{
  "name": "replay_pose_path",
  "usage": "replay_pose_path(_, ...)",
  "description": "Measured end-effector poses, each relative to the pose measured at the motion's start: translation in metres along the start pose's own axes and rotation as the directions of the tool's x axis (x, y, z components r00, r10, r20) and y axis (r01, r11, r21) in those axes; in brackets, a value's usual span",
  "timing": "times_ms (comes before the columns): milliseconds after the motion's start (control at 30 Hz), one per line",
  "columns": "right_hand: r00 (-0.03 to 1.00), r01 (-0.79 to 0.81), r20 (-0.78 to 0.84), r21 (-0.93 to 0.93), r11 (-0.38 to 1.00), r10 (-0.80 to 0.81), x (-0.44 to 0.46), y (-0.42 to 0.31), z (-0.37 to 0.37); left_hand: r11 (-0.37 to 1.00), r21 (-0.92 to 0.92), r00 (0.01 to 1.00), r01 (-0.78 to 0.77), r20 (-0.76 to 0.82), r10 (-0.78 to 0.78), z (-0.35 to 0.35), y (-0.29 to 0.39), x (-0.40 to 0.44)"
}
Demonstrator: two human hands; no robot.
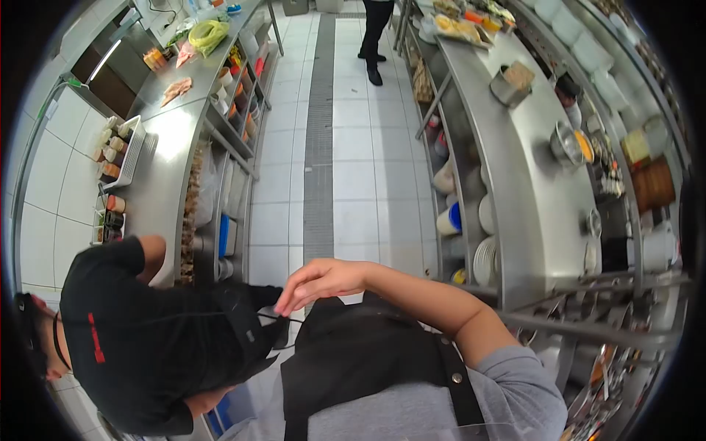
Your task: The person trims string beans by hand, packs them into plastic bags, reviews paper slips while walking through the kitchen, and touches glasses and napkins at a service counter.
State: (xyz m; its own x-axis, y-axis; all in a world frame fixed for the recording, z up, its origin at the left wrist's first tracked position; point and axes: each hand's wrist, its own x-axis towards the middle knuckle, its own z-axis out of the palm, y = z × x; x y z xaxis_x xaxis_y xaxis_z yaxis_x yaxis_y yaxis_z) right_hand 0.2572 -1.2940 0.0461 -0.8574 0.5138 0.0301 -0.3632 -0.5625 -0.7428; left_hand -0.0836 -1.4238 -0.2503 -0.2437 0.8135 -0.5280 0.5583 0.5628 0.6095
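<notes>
My right hand [320, 283] is in front of my body, over my black apron [368, 345], its fingers stretched out and pointing left. The fingertips are close to a thin dark cord [294, 320] and the back of a person in a black shirt [147, 338]; I cannot tell whether they touch. I see nothing held in the hand. My left hand is out of view.
A steel counter [165, 140] with a white basket [132, 158] of bottles runs along the left. Along the right, another counter [544, 191] carries a square metal pot [509, 90] and bowls. Another person's legs [375, 37] stand in the tiled aisle [353, 176].
</notes>
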Motion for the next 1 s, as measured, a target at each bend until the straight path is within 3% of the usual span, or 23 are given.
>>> replay_pose_path(167, 0.998, 0.043, -0.04, -0.03, 0.999, -0.044, -0.022, -0.087, -0.101, 0.992, 0.093, 0.978, 0.084, 0.182, -0.1, 0.047, 0.064, 0.068)
replay_pose_path(233, 0.977, 0.061, -0.193, -0.145, 0.988, -0.089, -0.011, -0.117, -0.158, 0.984, 0.134, 0.959, 0.117, 0.24, -0.147, 0.067, 0.083, 0.097)
replay_pose_path(300, 0.911, -0.049, -0.407, -0.263, 0.963, -0.064, -0.004, -0.134, -0.239, 0.974, 0.174, 0.937, 0.148, 0.29, -0.195, 0.087, 0.101, 0.132)
replay_pose_path(333, 0.842, -0.185, -0.537, -0.383, 0.905, -0.056, -0.006, -0.138, -0.284, 0.966, 0.199, 0.924, 0.164, 0.312, -0.221, 0.098, 0.108, 0.15)
replay_pose_path(367, 0.755, -0.326, -0.651, -0.475, 0.817, -0.077, -0.016, -0.133, -0.343, 0.959, 0.222, 0.911, 0.175, 0.334, -0.243, 0.105, 0.117, 0.17)
replay_pose_path(400, 0.688, -0.512, -0.692, -0.678, 0.528, -0.22, -0.039, -0.1, -0.433, 0.952, 0.246, 0.897, 0.182, 0.355, -0.263, 0.114, 0.127, 0.191)
replay_pose_path(433, 0.59, -0.684, -0.723, -0.684, 0.254, -0.358, -0.076, -0.068, -0.496, 0.945, 0.27, 0.884, 0.183, 0.376, -0.279, 0.12, 0.141, 0.21)
replay_pose_path(500, 0.282, -0.93, -0.804, -0.362, 0.056, -0.523, -0.187, -0.003, -0.568, 0.933, 0.314, 0.86, 0.177, 0.412, -0.302, 0.134, 0.169, 0.255)
replay_pose_path(533, 0.205, -0.925, -0.978, -0.206, -0.319, 0.037, -0.225, -0.02, -0.565, 0.93, 0.335, 0.857, 0.153, 0.424, -0.293, 0.142, 0.179, 0.279)
replay_pose_path(567, 0.072, -0.992, -0.969, -0.094, -0.081, 0.236, -0.285, 0.018, -0.587, 0.929, 0.359, 0.866, 0.087, 0.433, -0.248, 0.149, 0.186, 0.303)
replay_pose_path(600, -0.073, -0.983, -0.899, 0.138, 0.121, 0.433, -0.341, 0.054, -0.608, 0.921, 0.389, 0.884, -0.011, 0.434, -0.173, 0.157, 0.191, 0.329)
replay_pose_path(633, -0.205, -0.901, -0.779, 0.386, 0.196, 0.592, -0.393, 0.088, -0.627, 0.895, 0.421, 0.905, -0.15, 0.423, -0.048, 0.164, 0.203, 0.36)
replay_pose_path(667, -0.286, -0.835, -0.766, 0.494, 0.243, 0.575, -0.399, 0.062, -0.598, 0.854, 0.451, 0.919, -0.26, 0.386, 0.076, 0.172, 0.213, 0.387)
replay_pose_path(700, -0.291, -0.822, -0.821, 0.477, 0.311, 0.491, -0.387, 0.032, -0.576, 0.832, 0.48, 0.935, -0.277, 0.335, 0.118, 0.178, 0.229, 0.421)
replay_pose_path(733, -0.283, -0.819, -0.855, 0.451, 0.355, 0.434, -0.376, 0.01, -0.565, 0.883, 0.469, 0.879, 0.028, 0.41, -0.246, 0.16, 0.289, 0.445)
replay_pose_path(767, -0.26, -0.826, -0.879, 0.417, 0.379, 0.4, -0.365, -0.006, -0.572, 0.894, 0.44, 0.902, -0.081, 0.415, -0.122, 0.149, 0.322, 0.478)
replay_pose_path(800, -0.225, -0.838, -0.899, 0.376, 0.395, 0.377, -0.351, -0.022, -0.58, 0.941, 0.318, 0.888, 0.114, 0.392, -0.239, 0.142, 0.357, 0.507)
replay_pose_path(833, -0.184, -0.852, -0.914, 0.331, 0.406, 0.361, -0.342, -0.033, -0.6, 0.946, 0.291, 0.914, 0.141, 0.33, -0.238, 0.123, 0.423, 0.521)
replay_pose_path(933, -0.046, -0.882, -0.955, 0.177, 0.437, 0.294, -0.299, -0.071, -0.654, 0.963, 0.267, 0.964, -0.019, 0.261, -0.053, 0.116, 0.518, 0.621)
replay_pose_path(967, 0.005, -0.895, -0.962, 0.118, 0.431, 0.272, -0.287, -0.081, -0.676, 0.966, 0.258, 0.965, -0.011, 0.256, -0.058, 0.121, 0.547, 0.639)
replay_pose_path(1000, 0.05, -0.905, -0.968, 0.06, 0.422, 0.245, -0.276, -0.094, -0.701, 0.998, -0.043, 0.984, 0.043, 0.177, -0.034, 0.125, 0.58, 0.652)
